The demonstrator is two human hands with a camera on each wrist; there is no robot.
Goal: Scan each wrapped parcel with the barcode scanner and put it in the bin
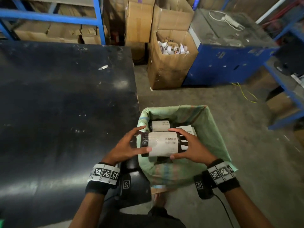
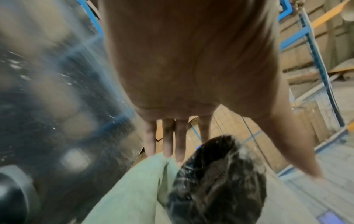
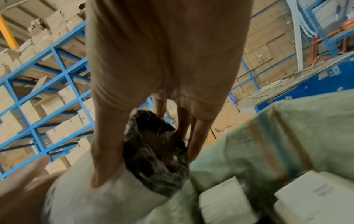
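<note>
A black-wrapped parcel [image 1: 162,144] with a white barcode label is held lying on its side over the green-lined bin [image 1: 212,122], above its near left part. It is gripped at its left end by the left hand [image 1: 127,148] and at its right end by the right hand [image 1: 191,148], fingers curled over the top and thumbs along the near side. Other labelled parcels [image 1: 160,125] lie inside the bin. The bin stands on the floor beside the black bench [image 1: 65,96]. A dark object, possibly the scanner [image 1: 133,183], is seen under the left wrist.
</note>
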